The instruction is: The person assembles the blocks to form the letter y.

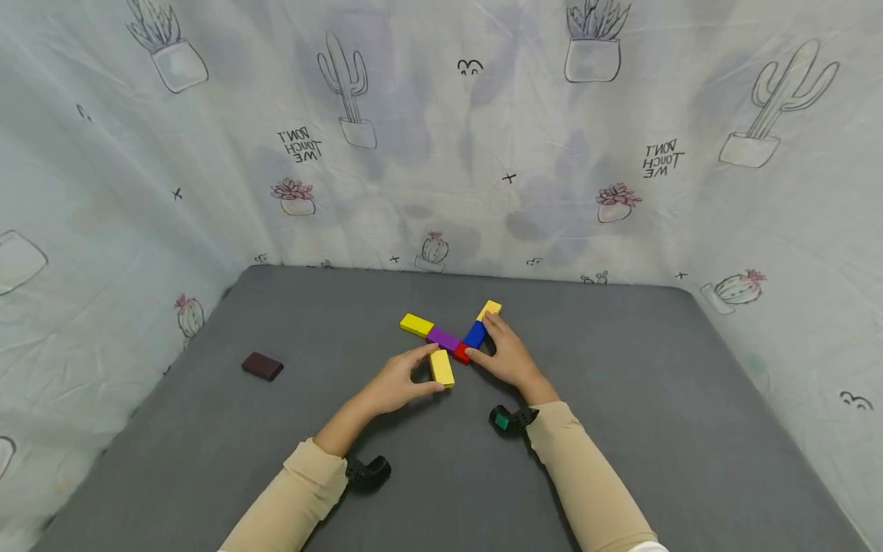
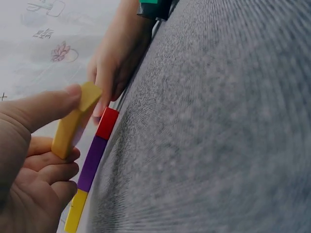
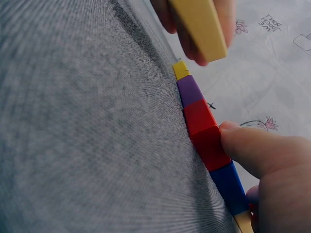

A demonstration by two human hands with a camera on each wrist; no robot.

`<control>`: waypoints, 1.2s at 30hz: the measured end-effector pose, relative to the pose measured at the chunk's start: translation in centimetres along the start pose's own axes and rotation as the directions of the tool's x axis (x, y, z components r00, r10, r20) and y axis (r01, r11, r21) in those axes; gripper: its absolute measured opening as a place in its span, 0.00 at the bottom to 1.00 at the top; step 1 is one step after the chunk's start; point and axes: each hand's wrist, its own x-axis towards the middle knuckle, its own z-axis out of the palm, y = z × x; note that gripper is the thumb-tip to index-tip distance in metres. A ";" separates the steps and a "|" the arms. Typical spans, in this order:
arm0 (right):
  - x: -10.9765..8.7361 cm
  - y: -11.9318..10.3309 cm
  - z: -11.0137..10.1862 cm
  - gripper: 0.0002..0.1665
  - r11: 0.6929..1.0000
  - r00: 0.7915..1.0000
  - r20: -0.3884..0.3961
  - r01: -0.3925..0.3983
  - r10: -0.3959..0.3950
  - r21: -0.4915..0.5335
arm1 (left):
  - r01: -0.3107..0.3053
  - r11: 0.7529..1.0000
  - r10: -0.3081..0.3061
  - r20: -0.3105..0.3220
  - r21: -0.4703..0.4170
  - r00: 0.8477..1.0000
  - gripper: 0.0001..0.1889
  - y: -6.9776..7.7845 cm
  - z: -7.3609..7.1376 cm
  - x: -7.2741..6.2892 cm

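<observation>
My left hand [image 1: 396, 386] pinches a pale yellow block [image 1: 442, 369] between thumb and fingers, tilted, just in front of a V-shaped row of blocks. A red block [image 1: 461, 353] forms the corner of that V. To its left run a purple block [image 1: 444, 340] and a bright yellow block [image 1: 417, 324], end to end. A blue block [image 1: 474, 335] and another pale yellow block [image 1: 489, 308] extend away from the corner. My right hand [image 1: 512, 359] touches the red block with its thumb [image 3: 243, 141], while its fingers reach along the blue and far pale yellow blocks.
A dark brown block [image 1: 262, 366] lies apart on the left of the grey table [image 1: 441, 491]. Behind and beside the table hangs a pale curtain [image 1: 441, 153] printed with cacti. A black band sits on each wrist.
</observation>
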 end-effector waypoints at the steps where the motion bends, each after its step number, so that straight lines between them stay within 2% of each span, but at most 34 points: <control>1: 0.0 0.0 0.0 0.48 1.000 1.000 0.000 0.000 0.000 -0.005 | 0.002 1.000 -0.002 0.007 0.006 1.000 0.39 0.0 0.0 0.1; 6: 0.1 0.0 -0.1 0.48 1.000 1.000 0.012 -0.001 0.002 -0.010 | 0.002 0.998 -0.006 0.072 0.061 0.997 0.39 -0.2 0.2 0.4; 10: 0.2 -0.2 0.0 0.49 1.000 1.000 0.028 0.000 0.000 -0.008 | -0.028 0.992 0.013 0.121 0.121 0.993 0.39 -0.4 0.4 0.4; 21: 0.1 -0.1 -0.1 0.48 1.000 1.000 0.009 0.005 -0.005 -0.014 | -0.091 0.972 0.050 0.190 0.215 0.981 0.39 -0.2 0.7 0.6; 28: 0.1 0.0 -0.1 0.48 1.000 1.000 0.025 0.000 0.000 -0.019 | -0.109 0.972 0.068 0.197 0.208 0.978 0.37 -0.2 0.8 0.4; 36: 0.1 -0.1 -0.2 0.48 1.000 1.000 0.019 0.002 -0.002 -0.013 | -0.161 0.970 0.127 0.183 0.181 0.975 0.32 -0.7 1.1 0.3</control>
